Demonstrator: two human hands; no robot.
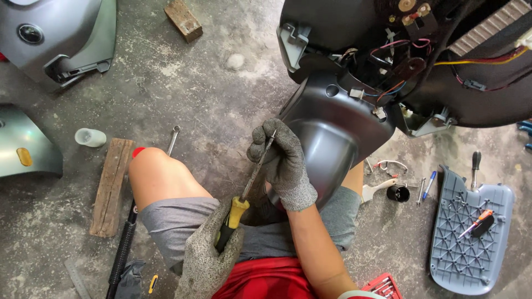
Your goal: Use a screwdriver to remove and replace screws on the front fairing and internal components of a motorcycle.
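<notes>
The person sits on the concrete floor (210, 111) with both hands in grey knit gloves. The left hand (208, 254), low in the middle of the frame, is wrapped tight around the yellow and black handle of a screwdriver (246, 185). The shaft runs up and to the right from that fist. The right hand (282, 160), just above it in the centre, is closed narrowly around the upper end of the shaft, with the fingertips pinching near the tip. That hand rests against the front of a dark grey scooter panel (332, 133), which fills the upper right of the frame, with coloured wires (399, 50) showing in its open inside.

A bare knee (158, 177) sits left of centre. To its left lies a wooden board (112, 185), flat on the floor, and just above it a small spanner (173, 138). A white plastic cup (90, 137) lies on its side farther left. A small wood block (183, 19) is at the top edge. At lower right a grey ribbed plastic cover (471, 232) lies flat, with a small orange-handled screwdriver (475, 223) on top of it. Between that cover and the person are a blue pen (429, 184) and a small black cap (398, 193).
</notes>
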